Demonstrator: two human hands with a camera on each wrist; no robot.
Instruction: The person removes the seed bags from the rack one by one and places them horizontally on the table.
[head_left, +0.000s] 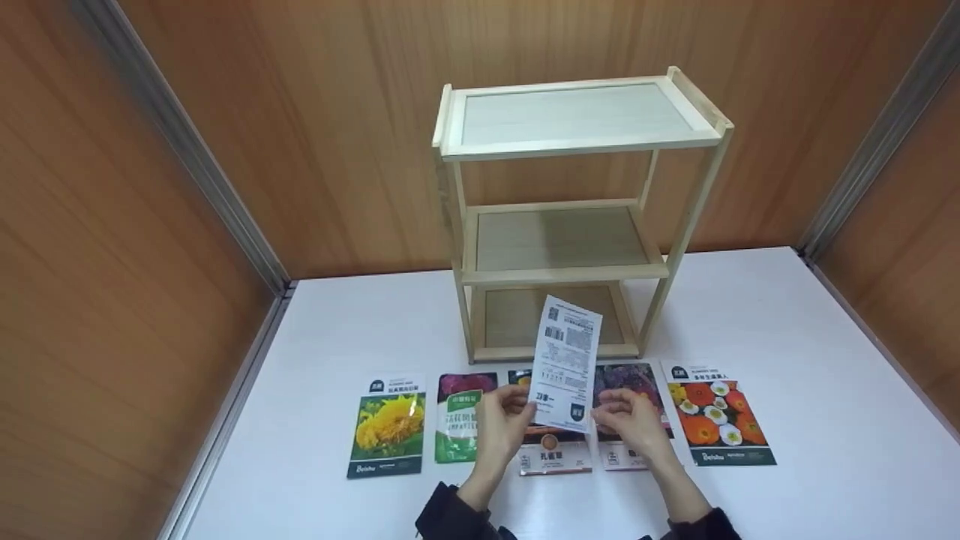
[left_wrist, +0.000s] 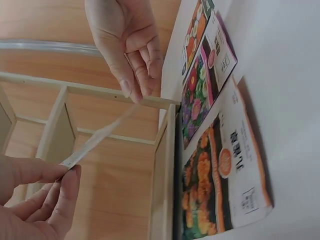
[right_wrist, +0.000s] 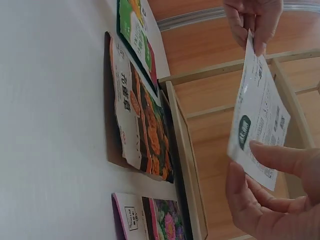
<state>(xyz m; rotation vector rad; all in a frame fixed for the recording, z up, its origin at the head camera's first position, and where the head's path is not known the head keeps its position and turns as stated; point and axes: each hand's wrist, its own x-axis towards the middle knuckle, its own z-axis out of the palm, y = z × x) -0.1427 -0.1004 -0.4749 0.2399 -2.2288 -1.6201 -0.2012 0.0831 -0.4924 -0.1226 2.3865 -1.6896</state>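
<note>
A white-backed seed packet [head_left: 564,364], printed with small text and a barcode, is held up above the table. My left hand [head_left: 504,420] pinches its lower left edge between thumb and fingers. Close by its lower right edge is my right hand [head_left: 634,424], thumb and fingers apart; in the right wrist view the thumb [right_wrist: 280,157] overlaps the packet, and contact is unclear. Below the hands lie an orange-flower packet [head_left: 555,454] and a purple-flower packet [head_left: 630,379], partly hidden. To the left is a green packet [head_left: 456,427].
A three-tier wooden shelf [head_left: 562,274] stands behind the packets on the white table [head_left: 750,315]. A yellow-flower packet [head_left: 388,431] lies at the row's left end, a red-and-white-flower packet [head_left: 720,416] at its right. Wood-look panels [head_left: 360,150] enclose the back and sides.
</note>
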